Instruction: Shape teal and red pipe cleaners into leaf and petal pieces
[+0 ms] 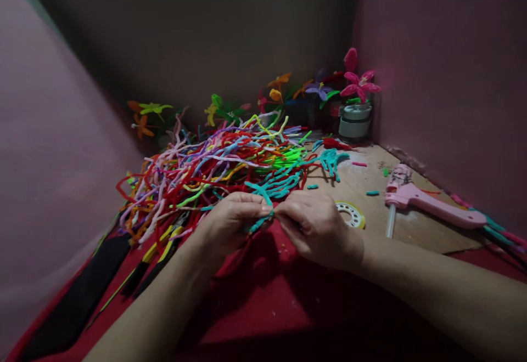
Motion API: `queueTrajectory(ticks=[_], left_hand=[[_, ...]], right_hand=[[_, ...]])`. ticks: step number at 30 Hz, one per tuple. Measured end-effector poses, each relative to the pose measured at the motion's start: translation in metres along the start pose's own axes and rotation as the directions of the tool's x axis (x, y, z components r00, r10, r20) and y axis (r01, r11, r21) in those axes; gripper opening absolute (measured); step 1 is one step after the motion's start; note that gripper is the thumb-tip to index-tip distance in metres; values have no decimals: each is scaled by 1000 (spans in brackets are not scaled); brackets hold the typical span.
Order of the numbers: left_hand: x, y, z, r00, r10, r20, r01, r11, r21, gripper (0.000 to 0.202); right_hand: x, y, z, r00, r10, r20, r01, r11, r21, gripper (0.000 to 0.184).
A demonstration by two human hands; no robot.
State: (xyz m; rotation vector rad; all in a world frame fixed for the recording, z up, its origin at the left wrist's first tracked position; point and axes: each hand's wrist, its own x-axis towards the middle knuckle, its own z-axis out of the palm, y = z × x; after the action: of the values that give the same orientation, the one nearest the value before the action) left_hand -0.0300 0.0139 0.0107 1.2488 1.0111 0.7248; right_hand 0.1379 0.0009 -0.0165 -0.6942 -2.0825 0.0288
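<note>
One fuzzy teal stem [260, 222], perhaps twisted: left hand [230, 222], right hand [317, 227] pinch it.

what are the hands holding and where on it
A teal pipe cleaner, pinched near its lower end between the fingertips of the left hand and right hand.

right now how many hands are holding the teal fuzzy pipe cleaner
2. The left hand pinches the teal fuzzy pipe cleaner from the left, the right hand from the right, above the red cloth. No other hands show.
</note>
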Motion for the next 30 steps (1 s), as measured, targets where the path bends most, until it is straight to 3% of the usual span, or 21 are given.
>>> queueTrajectory(ticks=[2,4,6,8,11,13,16,18,20,21,23,25,27,29,30], left_hand=[[1,-2,3,998,-31,46,39,980,-195,16],[0,0,4,998,-24,58,36,976,-214,15],[-3,5,2,1000,24,0,-24,997,-79,14],[-7,11,-2,985,144,-97,-132,984,119,13],[-12,17,-7,887,440,-142,-366,856,366,13],[-13,17,-6,790,611,-47,-505,692,515,14],[-14,15,-2,695,710,114,-575,453,681,9],[-14,14,0,685,718,126,-566,416,712,5],[-15,13,2,727,681,87,-540,489,686,6],[-14,13,2,775,630,56,-505,563,655,9],[-12,10,1,898,439,2,-372,758,536,15],[-8,6,0,982,191,7,-182,925,334,19],[-3,2,0,997,38,64,-46,991,126,19],[1,-1,0,996,22,86,-24,999,27,19],[1,-1,0,996,45,71,-47,998,33,19]], right_hand=[[0,-2,-3,996,-88,-15,87,994,-63,19],[0,-3,-5,994,-105,-41,102,993,-56,19],[1,-3,-6,996,-21,-84,24,999,34,17],[4,-3,-6,983,149,-104,-128,974,188,15],[9,-2,-6,912,409,22,-369,798,476,10],[12,0,-6,856,493,156,-469,615,633,9],[14,1,-6,817,495,296,-526,430,734,9],[14,0,-7,807,490,330,-547,411,729,10],[14,-1,-9,815,482,320,-549,468,693,10],[13,-2,-9,829,471,301,-538,523,661,11],[10,-4,-10,878,419,231,-473,682,558,12],[7,-4,-8,943,308,124,-332,856,397,14],[3,-3,-5,986,165,36,-169,961,220,15],[1,0,-1,995,96,10,-96,987,128,16],[2,1,1,993,115,18,-116,984,137,17]])
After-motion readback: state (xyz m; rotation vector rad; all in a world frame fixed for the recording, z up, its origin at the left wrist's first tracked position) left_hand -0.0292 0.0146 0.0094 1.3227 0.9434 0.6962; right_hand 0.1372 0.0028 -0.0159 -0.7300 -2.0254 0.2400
